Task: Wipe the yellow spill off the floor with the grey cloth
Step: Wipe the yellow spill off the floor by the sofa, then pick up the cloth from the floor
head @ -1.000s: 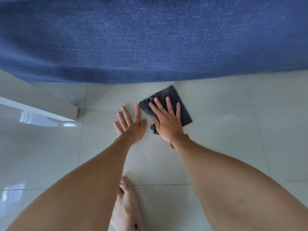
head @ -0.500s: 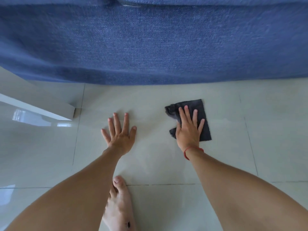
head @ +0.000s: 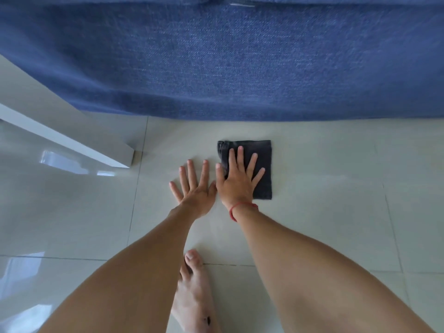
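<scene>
A dark grey cloth (head: 263,152) lies folded flat on the pale tiled floor (head: 324,188), just in front of the blue sofa. My right hand (head: 236,182), with a red string at the wrist, presses palm-down on the cloth's left half, fingers spread. My left hand (head: 194,186) rests flat on the bare tile right beside it, fingers spread, thumb touching the right hand. No yellow spill shows on the floor around the cloth.
The blue fabric sofa front (head: 228,63) fills the top of the view. A white furniture panel (head: 72,143) ends at a corner on the left. My bare foot (head: 194,292) stands on the tile below my arms.
My right hand slid the cloth right and then back left across the tile. It now lies squarer, close beside my left hand. The view has shifted.
</scene>
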`<control>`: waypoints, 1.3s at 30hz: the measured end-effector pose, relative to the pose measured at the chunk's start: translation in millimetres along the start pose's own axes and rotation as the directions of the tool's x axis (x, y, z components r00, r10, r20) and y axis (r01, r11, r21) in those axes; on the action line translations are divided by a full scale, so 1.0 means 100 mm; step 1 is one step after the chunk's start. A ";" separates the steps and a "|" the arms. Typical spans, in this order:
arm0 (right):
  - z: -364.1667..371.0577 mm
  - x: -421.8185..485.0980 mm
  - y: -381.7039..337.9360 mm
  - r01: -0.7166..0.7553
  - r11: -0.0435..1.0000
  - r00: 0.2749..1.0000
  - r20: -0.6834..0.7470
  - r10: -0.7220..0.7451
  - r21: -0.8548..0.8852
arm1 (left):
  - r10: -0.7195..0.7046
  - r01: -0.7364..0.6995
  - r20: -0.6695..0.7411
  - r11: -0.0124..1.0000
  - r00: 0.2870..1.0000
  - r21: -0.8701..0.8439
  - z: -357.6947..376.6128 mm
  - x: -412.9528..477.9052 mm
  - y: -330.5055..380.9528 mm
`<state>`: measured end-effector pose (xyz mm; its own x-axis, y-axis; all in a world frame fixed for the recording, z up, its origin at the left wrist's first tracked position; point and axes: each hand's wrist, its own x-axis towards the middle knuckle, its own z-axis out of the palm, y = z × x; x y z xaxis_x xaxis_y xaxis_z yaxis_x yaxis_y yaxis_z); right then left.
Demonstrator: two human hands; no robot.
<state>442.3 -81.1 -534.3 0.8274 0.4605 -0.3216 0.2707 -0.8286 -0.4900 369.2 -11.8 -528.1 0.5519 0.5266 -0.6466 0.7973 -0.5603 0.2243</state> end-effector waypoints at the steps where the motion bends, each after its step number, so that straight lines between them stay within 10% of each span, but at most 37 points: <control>1: -0.03 0.00 0.00 0.013 1.000 1.000 0.028 -0.014 0.020 | 0.008 -0.009 -0.050 1.000 0.999 -0.023 0.00 -0.01 -0.01; 6: -0.39 0.15 0.22 0.011 0.989 0.976 -0.215 0.021 0.147 | -0.081 -0.079 -0.482 0.950 0.872 -0.302 -0.17 -0.03 0.17; 12: -0.69 0.30 0.41 -0.371 0.917 0.908 -0.152 0.392 0.146 | -0.121 0.077 -0.138 0.955 0.983 -0.287 -0.36 0.10 0.74; 21: -0.71 0.38 0.44 -0.239 0.970 0.970 -0.027 0.240 0.038 | -0.091 0.069 -0.125 0.983 0.988 -0.168 -0.38 0.17 0.90; 27: -0.64 0.16 0.49 -0.410 0.850 0.909 0.070 0.411 0.332 | -0.208 0.218 0.065 0.922 0.976 -0.321 -0.36 0.10 0.89; 33: -0.79 -0.29 0.60 -0.452 0.875 0.887 0.189 0.420 0.175 | -0.252 0.328 0.249 0.883 0.935 -0.337 -0.16 -0.39 0.75; 39: -1.50 -0.59 0.26 -0.307 0.931 0.952 0.074 0.298 0.200 | -0.128 0.163 0.102 0.812 0.987 -0.560 -0.67 -1.02 0.98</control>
<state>474.1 -177.2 -406.5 0.8317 0.2151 -0.5119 -0.1000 -0.8488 -0.5192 407.3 -77.4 -391.4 0.4176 0.5261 -0.7408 0.8743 -0.0107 0.4853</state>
